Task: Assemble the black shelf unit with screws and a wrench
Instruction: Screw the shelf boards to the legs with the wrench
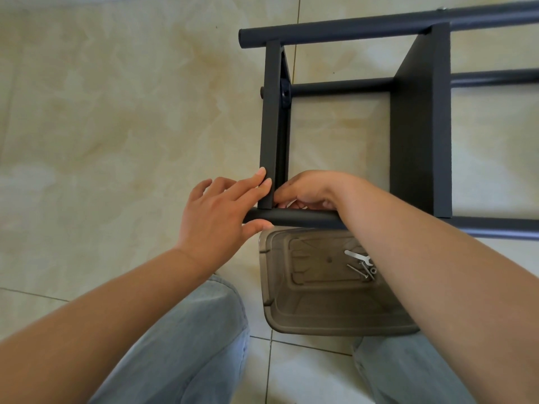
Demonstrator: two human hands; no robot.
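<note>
We have one view only, from the head, looking steeply down and forward over our own knees to the tiled floor [116, 112]. It sits close: our forearms enter from six o'clock and fill the lower frame. The black shelf unit [420, 126] lies toward one o'clock, running out past the right edge. Wide-angle bending curves the edges. No second view shares this scene.

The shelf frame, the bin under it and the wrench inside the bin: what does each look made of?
Shelf frame: probably metal with a matte black powder coat, going by its round tubes and fine-grained, non-glossy panels.
Bin: smoky translucent plastic; moulded ribs show and the floor tiles show through it.
Wrench: thin flat metal, bright silver, likely stamped steel.
</note>
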